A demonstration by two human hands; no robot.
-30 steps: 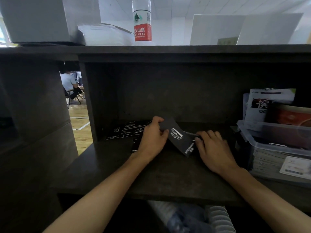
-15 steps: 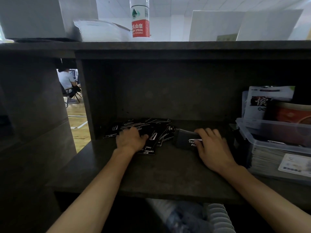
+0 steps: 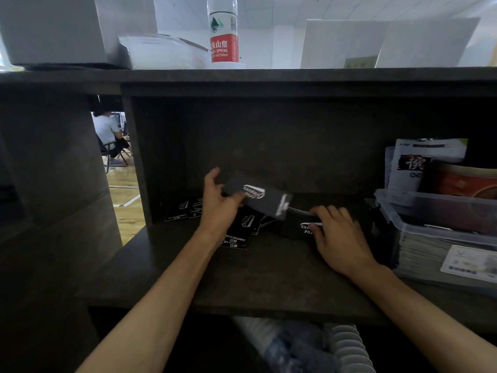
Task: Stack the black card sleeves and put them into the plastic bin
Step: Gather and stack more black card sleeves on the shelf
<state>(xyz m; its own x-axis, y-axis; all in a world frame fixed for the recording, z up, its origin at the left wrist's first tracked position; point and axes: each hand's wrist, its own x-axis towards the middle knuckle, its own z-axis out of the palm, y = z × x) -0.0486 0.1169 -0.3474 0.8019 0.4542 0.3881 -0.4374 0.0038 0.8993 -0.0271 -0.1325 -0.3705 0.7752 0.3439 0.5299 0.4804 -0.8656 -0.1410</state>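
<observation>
The left hand (image 3: 219, 208) pinches one black card sleeve (image 3: 258, 196) between thumb and fingers, with the forefinger raised clear above it; the sleeve is lifted off the shelf, tilted down toward the right and motion-blurred, white lettering visible on its face. Its lower right end hangs just above the stack of sleeves (image 3: 298, 224) lying flat on the dark shelf (image 3: 255, 278). The right hand (image 3: 340, 239) rests on that stack, fingers loosely bent over its near right corner, the fingertips pressing the top sleeve; whether the thumb curls under the stack cannot be told. Beneath and behind the left hand, loose sleeves (image 3: 239, 230) lie scattered and overlapping on the shelf, some reaching back toward the left wall of the compartment, one lying nearest the front edge with its print upside down to the viewer. To the right, near the right hand but apart from it, stands the clear plastic bin (image 3: 435, 224), its rim open; pale flat items are packed inside and a white label sits on its front wall. Behind the bin stand a white packet (image 3: 419, 162) and a red-orange container (image 3: 468, 181). On the upper shelf board stand a water bottle (image 3: 223, 33) with a red label and a white box (image 3: 51, 28). Through the gap at left, a seated person (image 3: 107, 133) is visible in the distance.
</observation>
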